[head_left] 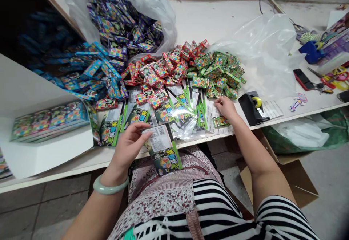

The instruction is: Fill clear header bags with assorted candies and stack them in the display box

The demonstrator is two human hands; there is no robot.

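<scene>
Head view, left to right: one white carton (58, 153), lying open, is holding stacked printed packs (51, 122); small blue boxes (94, 69) are forming a heap beside it on the white table (196, 18). One clear bag (169, 24), open, is holding purple boxes (120, 20). Left hand (131, 143), with a pale green bangle (111, 187) at the wrist, is gripping one black-and-green packet (165, 156) between thumb and fingers; the packet is hanging before the table's front edge, barcode label facing up. Red boxes (155, 73) are lying heaped behind overlapping flat packets (181, 107). Green boxes (218, 71) are adjoining the red on the right. Right hand (227, 108) is reaching over a printed label sheet (210, 114), fingers curling narrowly; whether they are pinching anything, one cannot tell. One single green box (221, 121) is lying on the sheet, just beside that hand. One black tape dispenser (248, 109) is standing near it, one crumpled clear bag (261, 51) lying behind. Scissors (339, 78) are lying farthest right.
</scene>
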